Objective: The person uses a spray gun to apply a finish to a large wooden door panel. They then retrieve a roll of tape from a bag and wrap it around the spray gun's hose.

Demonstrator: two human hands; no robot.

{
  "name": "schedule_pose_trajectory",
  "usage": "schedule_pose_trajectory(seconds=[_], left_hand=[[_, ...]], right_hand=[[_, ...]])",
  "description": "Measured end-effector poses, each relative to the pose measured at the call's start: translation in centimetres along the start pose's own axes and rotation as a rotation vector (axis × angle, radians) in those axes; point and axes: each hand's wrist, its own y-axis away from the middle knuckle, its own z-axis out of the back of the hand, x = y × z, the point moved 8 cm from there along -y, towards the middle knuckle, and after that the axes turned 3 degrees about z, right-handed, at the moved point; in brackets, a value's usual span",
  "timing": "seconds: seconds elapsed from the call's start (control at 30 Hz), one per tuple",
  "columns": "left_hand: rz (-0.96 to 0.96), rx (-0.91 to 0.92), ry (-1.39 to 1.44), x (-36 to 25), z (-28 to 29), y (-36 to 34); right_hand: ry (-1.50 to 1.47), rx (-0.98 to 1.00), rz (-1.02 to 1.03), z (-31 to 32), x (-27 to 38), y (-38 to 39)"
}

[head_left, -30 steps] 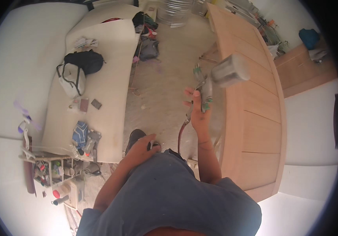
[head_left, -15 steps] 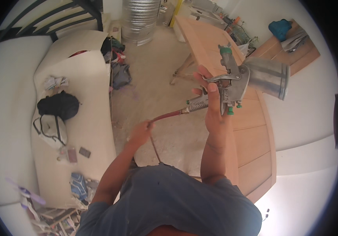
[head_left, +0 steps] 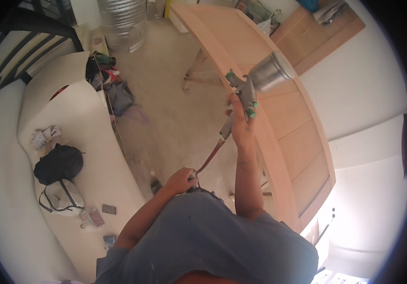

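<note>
My right hand (head_left: 242,125) is wrapped round the handle of a metal spray gun (head_left: 246,94) with green knobs. Its silver paint cup (head_left: 273,71) points up and to the right, over a wooden panel door (head_left: 303,146). From the foot of the handle a dark red air hose (head_left: 210,158) runs down toward my waist. Close to my body, my left hand (head_left: 181,180) is closed around that hose. Part of the gun's trigger is hidden behind my right fingers.
The door lies on a trestle (head_left: 198,71) to my right. On the left, a covered surface (head_left: 99,165) carries a black bag (head_left: 59,164), a white bag (head_left: 61,197) and a phone (head_left: 109,209). A silver flexible duct (head_left: 123,23) stands at the back. Another wooden panel (head_left: 317,38) leans against the wall.
The spray gun and my right hand have moved left and the gun has turned, its handle now steeper. My left hand has come lower, nearer my waist, with the hose. The view has swung right.
</note>
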Motion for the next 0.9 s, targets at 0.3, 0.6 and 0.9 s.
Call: schedule_pose_trajectory(seconds=[0.3, 0.6, 0.9], left_hand=[[0.608, 0.181, -0.131, 9.7, 1.3, 6.8], [1.549, -0.190, 0.107, 26.6, -6.9, 33.1], [1.467, -0.121, 0.168, 20.2, -20.4, 36.5]], right_hand=[[-0.007, 0.165, -0.136, 2.9, -7.6, -0.4], [-0.080, 0.197, -0.012, 5.4, -7.7, -1.9], [0.173, 0.265, 0.062, 6.5, -9.7, -1.6]])
